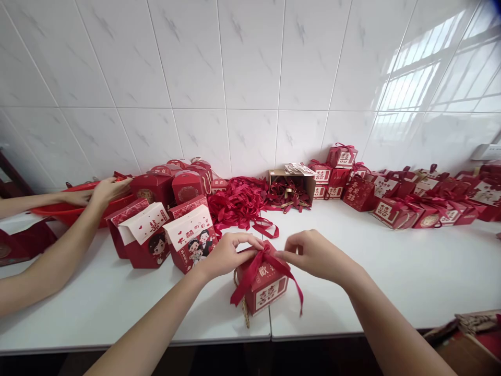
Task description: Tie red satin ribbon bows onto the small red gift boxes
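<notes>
A small red gift box [271, 294] with white printed panels stands near the front edge of the table, a twisted cord hanging at its left side. Across its top lies a dark red ribbon [252, 274] tied at the middle, its two tails hanging down the front. My left hand [229, 255] pinches the ribbon by the knot from the left. From the right, my right hand [319, 258] has thumb and finger closed on the ribbon's other side. The fingertips partly hide the knot.
Behind the box lie a heap of loose red ribbons [242, 201] and an open carton [291, 190] of small red pieces. Red boxes [193, 235] stand left; finished-looking ones [395, 213] crowd the right. Another person's arms [74, 235] reach over a red basin [58, 210] at far left.
</notes>
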Demonstrator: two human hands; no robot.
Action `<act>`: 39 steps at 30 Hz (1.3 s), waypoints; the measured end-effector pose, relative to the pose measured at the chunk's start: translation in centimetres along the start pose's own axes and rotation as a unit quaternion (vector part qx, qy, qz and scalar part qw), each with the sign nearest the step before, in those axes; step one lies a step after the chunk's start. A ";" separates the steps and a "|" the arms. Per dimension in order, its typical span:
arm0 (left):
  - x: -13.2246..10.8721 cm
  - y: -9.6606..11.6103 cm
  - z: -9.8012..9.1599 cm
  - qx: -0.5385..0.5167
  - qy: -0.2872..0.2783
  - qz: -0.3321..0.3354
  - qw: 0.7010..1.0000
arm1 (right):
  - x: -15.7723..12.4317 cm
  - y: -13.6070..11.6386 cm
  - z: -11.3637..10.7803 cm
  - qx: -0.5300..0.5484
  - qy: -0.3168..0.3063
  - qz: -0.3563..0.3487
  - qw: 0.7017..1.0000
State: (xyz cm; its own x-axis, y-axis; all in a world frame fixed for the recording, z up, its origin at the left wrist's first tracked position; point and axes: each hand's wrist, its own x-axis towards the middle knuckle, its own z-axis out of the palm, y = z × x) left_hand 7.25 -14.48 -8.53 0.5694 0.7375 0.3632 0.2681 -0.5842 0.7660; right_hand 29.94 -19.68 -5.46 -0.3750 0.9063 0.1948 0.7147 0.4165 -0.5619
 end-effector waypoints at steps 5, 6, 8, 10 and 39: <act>-0.1 0.4 -0.1 0.055 0.018 0.009 0.998 | 2.4 1.4 1.2 0.048 0.003 -0.197 0.979; -0.1 0.4 -0.2 0.066 0.019 0.012 0.998 | 2.7 1.7 1.6 0.047 0.009 -0.220 0.974; -0.2 0.6 -0.3 0.092 0.023 0.018 0.995 | 3.0 2.1 2.4 0.031 0.030 -0.257 0.966; -0.3 0.7 -0.4 0.124 0.023 0.024 0.992 | 3.0 2.4 3.0 0.006 0.038 -0.281 0.959; 0.0 1.3 -2.2 0.130 -0.040 0.003 0.991 | 2.4 2.9 4.0 -0.041 0.002 -0.296 0.954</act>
State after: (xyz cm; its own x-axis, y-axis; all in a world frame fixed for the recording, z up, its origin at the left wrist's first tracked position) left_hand 5.93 -14.55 -6.37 0.6277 0.7114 0.3161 0.4503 -0.6631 0.5980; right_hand 28.76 -16.59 -9.80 -0.7249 0.5113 0.4617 0.4225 0.8593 -0.2883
